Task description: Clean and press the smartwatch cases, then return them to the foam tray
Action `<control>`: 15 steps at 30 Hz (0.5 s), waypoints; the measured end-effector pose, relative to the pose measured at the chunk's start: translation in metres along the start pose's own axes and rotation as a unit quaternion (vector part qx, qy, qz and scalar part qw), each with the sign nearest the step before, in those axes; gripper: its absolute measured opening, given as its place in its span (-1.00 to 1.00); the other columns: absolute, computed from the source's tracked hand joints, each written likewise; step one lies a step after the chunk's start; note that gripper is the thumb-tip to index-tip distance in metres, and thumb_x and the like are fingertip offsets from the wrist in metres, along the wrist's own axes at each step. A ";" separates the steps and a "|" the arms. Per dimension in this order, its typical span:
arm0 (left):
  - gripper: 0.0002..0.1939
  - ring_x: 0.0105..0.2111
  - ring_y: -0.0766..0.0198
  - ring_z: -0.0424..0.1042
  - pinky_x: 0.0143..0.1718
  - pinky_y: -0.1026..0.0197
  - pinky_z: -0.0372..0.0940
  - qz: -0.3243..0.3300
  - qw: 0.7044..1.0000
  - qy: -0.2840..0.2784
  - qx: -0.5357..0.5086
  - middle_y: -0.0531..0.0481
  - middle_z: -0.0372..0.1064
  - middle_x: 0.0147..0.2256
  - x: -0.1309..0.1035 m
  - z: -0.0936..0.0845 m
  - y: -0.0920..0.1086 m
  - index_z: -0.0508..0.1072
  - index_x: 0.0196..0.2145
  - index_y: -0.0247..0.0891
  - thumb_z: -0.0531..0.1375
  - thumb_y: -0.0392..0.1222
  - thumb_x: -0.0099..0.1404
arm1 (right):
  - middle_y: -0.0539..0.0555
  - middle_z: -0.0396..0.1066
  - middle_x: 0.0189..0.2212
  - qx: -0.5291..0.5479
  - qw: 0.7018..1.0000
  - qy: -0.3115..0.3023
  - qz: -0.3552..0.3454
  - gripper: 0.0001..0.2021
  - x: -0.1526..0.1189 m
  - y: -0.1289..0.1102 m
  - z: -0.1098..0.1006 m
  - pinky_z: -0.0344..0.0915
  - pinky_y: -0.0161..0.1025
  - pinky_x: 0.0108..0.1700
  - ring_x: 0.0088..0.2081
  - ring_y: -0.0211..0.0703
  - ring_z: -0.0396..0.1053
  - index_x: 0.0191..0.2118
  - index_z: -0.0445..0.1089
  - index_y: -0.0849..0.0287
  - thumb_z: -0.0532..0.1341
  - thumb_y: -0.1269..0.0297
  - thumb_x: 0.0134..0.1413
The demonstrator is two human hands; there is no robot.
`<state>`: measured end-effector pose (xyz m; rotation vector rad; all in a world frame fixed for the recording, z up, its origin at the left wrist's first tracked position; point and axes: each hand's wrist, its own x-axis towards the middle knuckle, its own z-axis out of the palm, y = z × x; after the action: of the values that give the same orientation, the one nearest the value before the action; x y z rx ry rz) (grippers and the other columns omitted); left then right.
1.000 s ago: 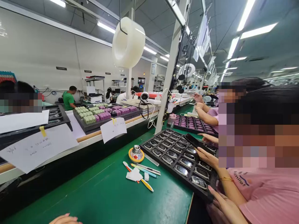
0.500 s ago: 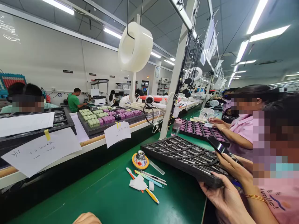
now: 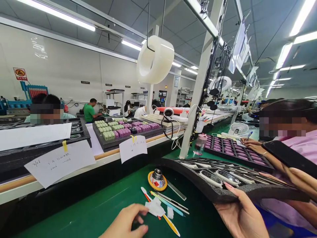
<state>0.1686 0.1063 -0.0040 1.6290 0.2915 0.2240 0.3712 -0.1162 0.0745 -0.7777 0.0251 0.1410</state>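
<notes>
My left hand (image 3: 123,223) comes in from the bottom edge over the green mat (image 3: 99,211), fingers loosely apart and holding nothing. It is just left of a crumpled white wipe (image 3: 155,209) that lies on several pens and thin tools (image 3: 173,205). Behind them a small metal tin (image 3: 157,178) sits in a yellow tape ring. To the right, a co-worker's hand (image 3: 241,216) holds up the near edge of a black foam tray (image 3: 223,193) of small devices, which is tilted and bent. Their other hand holds a dark phone (image 3: 289,158). My right hand is out of view.
A raised shelf across the mat carries trays of green and purple parts (image 3: 123,130) and taped paper labels (image 3: 60,162). A roll of clear film (image 3: 155,59) hangs overhead beside a white post (image 3: 195,96). Further right are a pink-capped bottle (image 3: 200,143) and a tray of purple parts (image 3: 232,150).
My left hand has moved up and right from the bottom edge toward the white wipe. The co-worker has lifted the black tray off the mat. The view has tilted upward.
</notes>
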 end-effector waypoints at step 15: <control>-0.61 -0.38 0.23 0.50 -0.26 0.10 0.42 -0.038 0.848 0.073 -0.524 -0.04 0.50 -0.33 0.135 0.038 0.069 0.47 -0.22 -0.32 0.12 0.11 0.39 | 0.10 0.59 -0.11 -0.160 0.976 -0.145 0.039 -0.31 -0.040 0.061 -0.028 0.53 0.06 -0.04 -0.01 0.21 0.51 0.17 0.33 0.08 0.44 0.09 -0.14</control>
<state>0.3119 0.1095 0.0582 0.5083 0.2739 0.3664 0.3241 -0.0979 0.0150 -1.0722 -0.2498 0.3391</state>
